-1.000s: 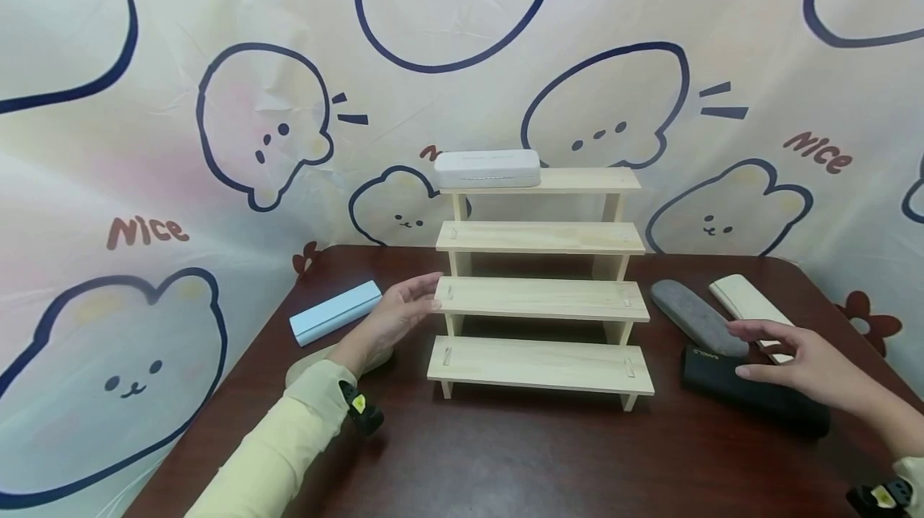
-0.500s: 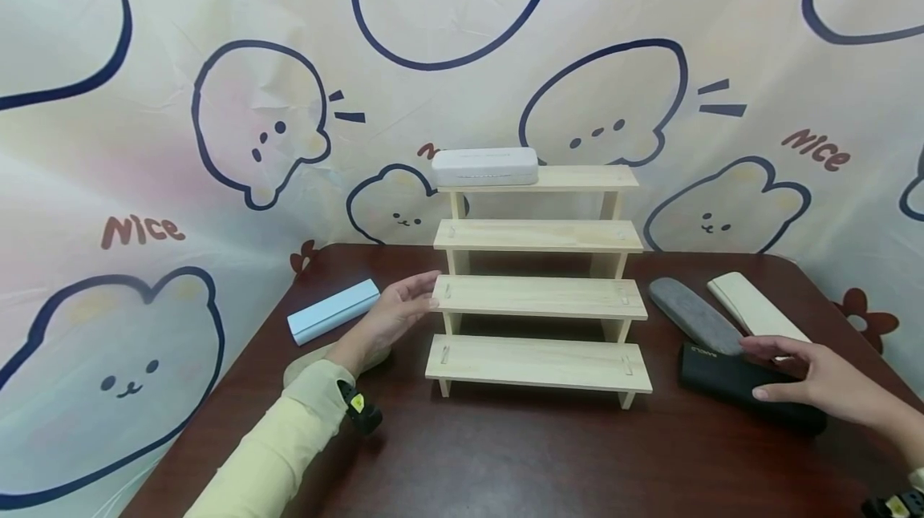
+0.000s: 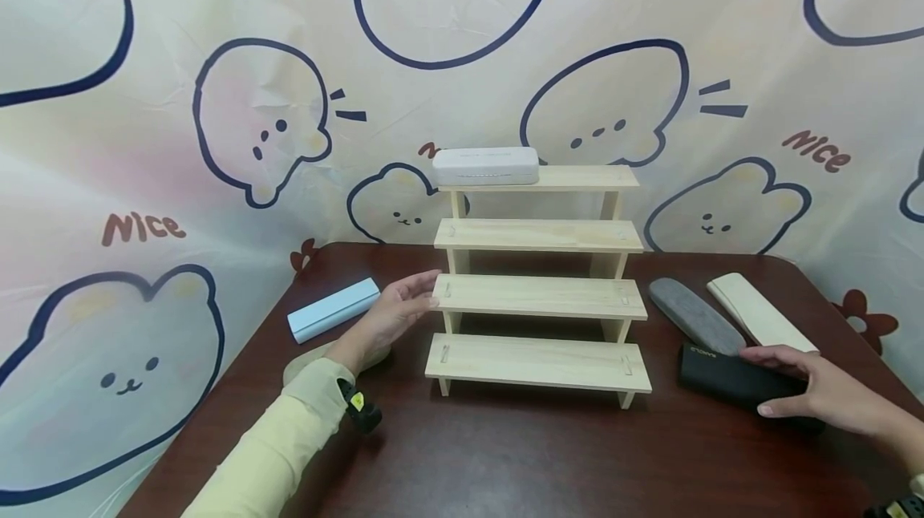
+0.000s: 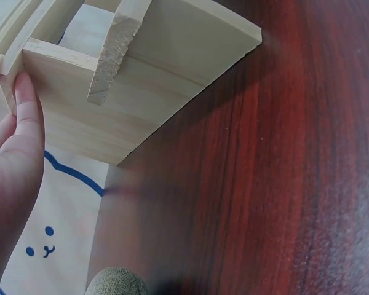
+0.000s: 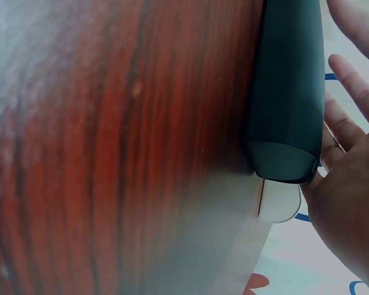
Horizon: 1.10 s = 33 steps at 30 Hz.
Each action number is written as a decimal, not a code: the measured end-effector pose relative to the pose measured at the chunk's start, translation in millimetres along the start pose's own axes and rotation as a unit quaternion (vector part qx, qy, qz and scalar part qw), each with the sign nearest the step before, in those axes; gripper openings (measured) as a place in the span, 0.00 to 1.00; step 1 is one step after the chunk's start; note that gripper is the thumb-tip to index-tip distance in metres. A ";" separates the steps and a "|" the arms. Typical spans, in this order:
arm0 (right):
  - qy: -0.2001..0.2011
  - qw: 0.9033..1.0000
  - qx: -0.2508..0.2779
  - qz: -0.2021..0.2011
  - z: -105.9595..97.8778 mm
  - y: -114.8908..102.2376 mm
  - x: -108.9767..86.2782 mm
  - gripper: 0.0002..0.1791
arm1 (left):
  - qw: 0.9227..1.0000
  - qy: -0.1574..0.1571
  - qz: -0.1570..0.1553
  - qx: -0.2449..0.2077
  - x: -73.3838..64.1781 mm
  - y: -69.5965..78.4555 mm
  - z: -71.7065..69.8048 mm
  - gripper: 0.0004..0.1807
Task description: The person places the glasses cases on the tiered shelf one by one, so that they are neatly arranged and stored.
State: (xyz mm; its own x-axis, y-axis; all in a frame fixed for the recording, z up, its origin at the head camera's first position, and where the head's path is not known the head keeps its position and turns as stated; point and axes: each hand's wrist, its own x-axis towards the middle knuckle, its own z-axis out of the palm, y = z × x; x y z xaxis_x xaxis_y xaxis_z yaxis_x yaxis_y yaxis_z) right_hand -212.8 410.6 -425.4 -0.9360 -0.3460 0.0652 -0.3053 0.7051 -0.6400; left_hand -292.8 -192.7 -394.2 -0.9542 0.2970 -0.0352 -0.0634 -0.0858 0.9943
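Observation:
A stepped wooden display stand (image 3: pixel 537 296) rises from the middle of the table. My left hand (image 3: pixel 395 312) pinches the left end of its second-lowest shelf; in the left wrist view, thumb and fingers lie on either side of the board (image 4: pixel 18 49). At the right, my right hand (image 3: pixel 830 391) hovers over a black glasses case (image 3: pixel 722 378), thumb near its front edge, fingers near its far edge. In the right wrist view its fingers (image 5: pixel 357 89) are spread loosely beside the case (image 5: pixel 286 92). A white case (image 3: pixel 485 167) sits on the stand's top shelf, left end.
Behind the black case lie a grey case (image 3: pixel 693 313) and a cream case (image 3: pixel 758 309). At the left are a light blue case (image 3: pixel 334 309) and a beige case (image 3: pixel 303 364), partly hidden by my left forearm. A printed cloth (image 3: pixel 433 101) hangs behind the table (image 3: pixel 534 462).
My right hand has moved down and slightly right, lowering over the black glasses case. My left hand has stayed at the shelf's end.

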 end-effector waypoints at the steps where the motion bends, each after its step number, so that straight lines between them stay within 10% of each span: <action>1: -0.002 1.000 0.006 0.000 0.3 0.3 -0.3 0.37 | 1.000 0.001 0.000 0.000 0.0 0.2 0.3 0.34; 33: -0.004 0.999 -0.017 0.045 6.4 3.1 -2.5 0.43 | 1.000 0.004 0.001 0.023 0.3 0.9 1.8 0.34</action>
State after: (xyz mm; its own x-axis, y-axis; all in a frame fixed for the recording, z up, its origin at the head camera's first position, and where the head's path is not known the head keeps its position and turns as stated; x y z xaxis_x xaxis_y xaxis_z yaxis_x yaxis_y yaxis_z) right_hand -210.3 409.7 -432.5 -0.9585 -0.2850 0.0035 -0.2266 0.7545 -0.6160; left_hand -292.6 -191.0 -393.1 -0.9567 0.2893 -0.0336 -0.0482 -0.0433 0.9979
